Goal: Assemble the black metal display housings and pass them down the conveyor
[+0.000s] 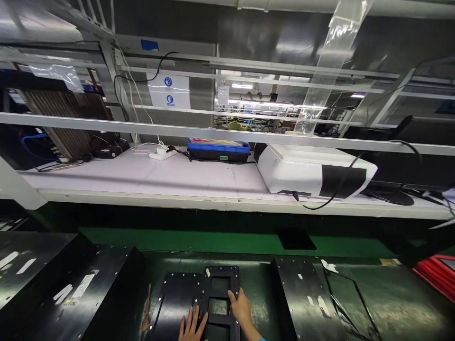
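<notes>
A black rectangular frame (213, 310) with several square openings and screws along its rim lies on the dark green work surface. Close against its left side is a flat black panel (177, 296) dotted with screws. My left hand (193, 327) has its fingers spread flat where panel and frame meet; its lower part is cut off by the picture's edge. At the frame's right rim, my right hand (243, 310) grips the edge, thumb on top and the other fingers along the outer side, partly hidden.
Black box-shaped housings stand left (103, 284) and right (302, 293). Above runs a white shelf (159, 177) carrying a white printer-like machine (295, 166), a blue bin (218, 147) and cables. A red stack (435, 274) sits at far right, beyond a thin black wire loop (343, 279).
</notes>
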Tool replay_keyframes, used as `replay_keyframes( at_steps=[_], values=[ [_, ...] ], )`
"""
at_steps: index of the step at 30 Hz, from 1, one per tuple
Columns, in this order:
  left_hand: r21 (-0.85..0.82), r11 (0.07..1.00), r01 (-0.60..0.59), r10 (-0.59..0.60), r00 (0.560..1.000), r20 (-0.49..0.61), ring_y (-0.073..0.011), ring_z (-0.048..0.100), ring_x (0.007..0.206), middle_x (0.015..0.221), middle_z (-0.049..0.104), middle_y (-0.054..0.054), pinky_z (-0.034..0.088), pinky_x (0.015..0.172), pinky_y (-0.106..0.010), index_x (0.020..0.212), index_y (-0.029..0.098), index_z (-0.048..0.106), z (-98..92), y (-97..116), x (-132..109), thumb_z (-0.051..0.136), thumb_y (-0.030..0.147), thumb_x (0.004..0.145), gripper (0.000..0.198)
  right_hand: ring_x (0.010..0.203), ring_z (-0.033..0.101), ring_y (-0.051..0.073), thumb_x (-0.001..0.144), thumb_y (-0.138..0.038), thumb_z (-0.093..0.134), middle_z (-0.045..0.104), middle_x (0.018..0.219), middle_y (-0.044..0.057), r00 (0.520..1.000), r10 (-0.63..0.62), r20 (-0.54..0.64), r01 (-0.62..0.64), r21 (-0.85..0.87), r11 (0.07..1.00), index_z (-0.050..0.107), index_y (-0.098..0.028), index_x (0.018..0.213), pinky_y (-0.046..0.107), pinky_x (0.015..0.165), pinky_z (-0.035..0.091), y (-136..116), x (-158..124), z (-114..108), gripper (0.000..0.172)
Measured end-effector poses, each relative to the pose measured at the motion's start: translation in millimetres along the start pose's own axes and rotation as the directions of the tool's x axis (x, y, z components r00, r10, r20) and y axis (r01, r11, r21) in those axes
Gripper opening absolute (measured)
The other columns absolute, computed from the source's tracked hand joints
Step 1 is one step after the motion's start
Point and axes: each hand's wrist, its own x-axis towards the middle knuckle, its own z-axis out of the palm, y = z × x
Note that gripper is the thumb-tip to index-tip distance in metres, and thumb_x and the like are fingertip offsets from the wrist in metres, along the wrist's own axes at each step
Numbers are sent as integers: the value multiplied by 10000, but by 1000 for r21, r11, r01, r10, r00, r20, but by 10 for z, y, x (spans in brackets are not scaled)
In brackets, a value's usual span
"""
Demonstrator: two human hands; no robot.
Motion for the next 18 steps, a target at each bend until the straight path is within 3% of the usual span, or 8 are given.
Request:
replay_keyframes(
  at_steps=[6, 10, 14, 18],
  values=[
    [31, 999, -31, 30, 999, 35, -318, -10, 1685, 1799, 45, -50, 35, 1363, -563, 1699, 326, 294, -1, -108, 120, 502, 561, 933, 827, 1079, 778, 431, 969, -500, 421, 806, 1033, 193, 995, 63, -71, -59, 60, 996, 593, -289, 989, 509, 932, 588, 143, -55, 219, 273],
    [3, 997, -78, 78, 996, 38, -320, -6, 1690, 1805, 49, -72, 31, 1365, -560, 1698, 304, 336, -20, -130, 167, 528, 555, 929, 831, 1121, 765, 440, 977, -555, 392, 794, 1002, 186, 997, 26, -71, -21, 74, 997, 588, -285, 1008, 498, 930, 592, 272, 21, 298, 335],
    [-21, 997, -73, 73, 997, 17, -319, -30, 1695, 1823, 18, -84, 17, 1365, -566, 1682, 264, 400, -134, -74, 120, 497, 504, 936, 790, 1076, 773, 461, 1008, -571, 332, 784, 984, 232, 998, 9, -55, -10, -16, 1000, 591, -243, 1038, 515, 917, 593, 326, 61, 336, 419],
    [-25, 998, -58, 60, 996, 64, -337, -52, 1692, 1827, 18, -125, 0, 1365, -566, 1683, 210, 395, -274, -6, 66, 468, 533, 942, 812, 990, 792, 457, 1047, -543, 335, 789, 956, 245, 999, 11, -51, -18, -144, 989, 612, -194, 1099, 527, 880, 595, 289, 53, 356, 449]
  ],
)
